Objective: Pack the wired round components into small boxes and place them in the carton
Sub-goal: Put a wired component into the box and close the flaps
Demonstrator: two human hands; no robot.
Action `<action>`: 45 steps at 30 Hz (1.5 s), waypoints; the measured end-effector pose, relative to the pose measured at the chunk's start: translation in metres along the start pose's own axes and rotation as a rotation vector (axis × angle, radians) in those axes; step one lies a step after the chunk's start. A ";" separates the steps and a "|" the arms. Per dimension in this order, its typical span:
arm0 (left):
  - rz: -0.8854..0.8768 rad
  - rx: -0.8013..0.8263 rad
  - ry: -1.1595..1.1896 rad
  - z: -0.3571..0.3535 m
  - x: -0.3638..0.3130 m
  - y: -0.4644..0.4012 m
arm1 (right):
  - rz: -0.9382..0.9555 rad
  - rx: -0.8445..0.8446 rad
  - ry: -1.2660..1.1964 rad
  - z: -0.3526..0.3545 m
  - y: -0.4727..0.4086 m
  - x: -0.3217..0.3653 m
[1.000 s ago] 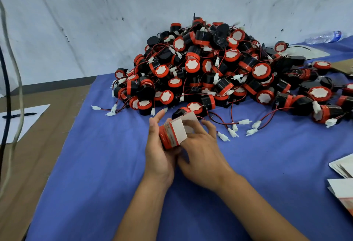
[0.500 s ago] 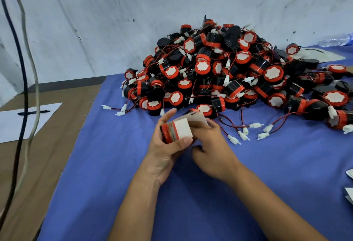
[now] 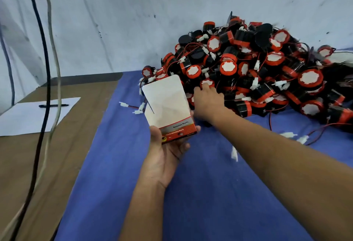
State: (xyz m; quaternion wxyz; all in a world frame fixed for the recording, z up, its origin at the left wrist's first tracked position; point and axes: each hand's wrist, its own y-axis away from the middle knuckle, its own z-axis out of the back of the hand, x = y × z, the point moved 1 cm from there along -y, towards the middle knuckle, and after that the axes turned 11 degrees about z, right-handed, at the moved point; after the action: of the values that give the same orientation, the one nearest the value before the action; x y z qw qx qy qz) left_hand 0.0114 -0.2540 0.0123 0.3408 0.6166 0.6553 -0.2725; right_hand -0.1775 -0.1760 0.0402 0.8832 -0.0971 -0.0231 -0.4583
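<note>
Box [image 3: 165, 105] left of component pile [image 3: 254, 72], on cloth [image 3: 107, 174].

A single view was provided, taken by a wide-angle camera worn on the person's head. It was aimed forward and down across a table covered by a blue cloth [image 3: 118, 193]. Both forearms were seen entering from the near edge, with the left hand [image 3: 164, 156] and the right hand [image 3: 208, 101] close to the lens in the middle of the frame. A heap of round components [image 3: 267, 72] was framed at the far right, against a pale wall [image 3: 133, 21]. Bare tabletop, a sheet of paper [image 3: 24, 116] and hanging cables [image 3: 44, 68] were taken in at the left. Straight lines were bent near the edges.
</note>
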 end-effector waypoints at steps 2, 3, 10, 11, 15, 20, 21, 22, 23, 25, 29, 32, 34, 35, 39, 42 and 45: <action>0.007 0.048 -0.034 0.003 0.002 0.002 | -0.004 -0.051 0.033 -0.002 -0.002 0.003; -0.003 0.047 -0.042 0.005 0.003 0.002 | 0.005 -0.051 0.040 -0.001 -0.001 0.002; -0.094 -0.013 -0.402 0.016 0.010 -0.005 | 0.003 -0.578 -0.300 0.021 0.076 -0.036; -0.088 -0.057 -0.475 0.015 0.013 -0.007 | -0.002 -0.680 -0.384 0.023 0.094 -0.044; -0.082 -0.083 -0.838 0.007 0.027 -0.010 | 0.007 -0.891 -0.465 0.027 0.161 -0.065; -0.110 -0.036 -1.149 -0.009 0.041 -0.010 | 0.083 -1.043 -0.476 0.036 0.211 -0.059; -0.124 -0.045 -1.185 -0.012 0.041 -0.010 | 0.142 -1.049 -0.491 0.038 0.218 -0.054; -0.136 -0.065 -1.211 -0.014 0.040 -0.011 | 0.212 -1.045 -0.501 0.039 0.222 -0.046; -0.137 -0.081 -1.239 -0.015 0.040 -0.011 | 0.288 -1.034 -0.502 0.039 0.225 -0.037; -0.116 -0.102 -1.278 -0.017 0.040 -0.010 | 0.454 -0.969 -0.494 0.034 0.225 -0.017; 0.005 -0.138 -1.174 -0.011 0.045 -0.006 | 0.591 -0.661 -0.418 0.017 0.215 0.013; -0.013 -0.143 -1.185 -0.008 0.043 -0.010 | 0.499 -0.597 -0.353 0.013 0.210 0.005; -0.046 -0.126 -1.258 -0.015 0.037 -0.010 | 0.387 -0.570 -0.308 0.014 0.211 -0.007; -0.041 -0.113 -1.246 -0.016 0.036 -0.009 | 0.336 -0.552 -0.280 0.015 0.212 -0.012; -0.002 -0.078 -1.160 -0.015 0.036 -0.008 | 0.252 -0.494 -0.209 0.015 0.213 -0.015; 0.000 -0.055 -1.154 -0.016 0.034 -0.006 | 0.237 -0.487 -0.178 0.020 0.214 -0.010; -0.037 -0.073 -1.177 -0.017 0.036 -0.004 | 0.248 -0.453 -0.147 0.022 0.213 -0.003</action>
State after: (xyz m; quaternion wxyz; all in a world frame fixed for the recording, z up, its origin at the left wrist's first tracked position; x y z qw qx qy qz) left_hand 0.0052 -0.2191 -0.0055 0.6633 0.3379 0.3755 -0.5521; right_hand -0.0044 -0.0498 0.0296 0.8842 -0.3273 0.0282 -0.3320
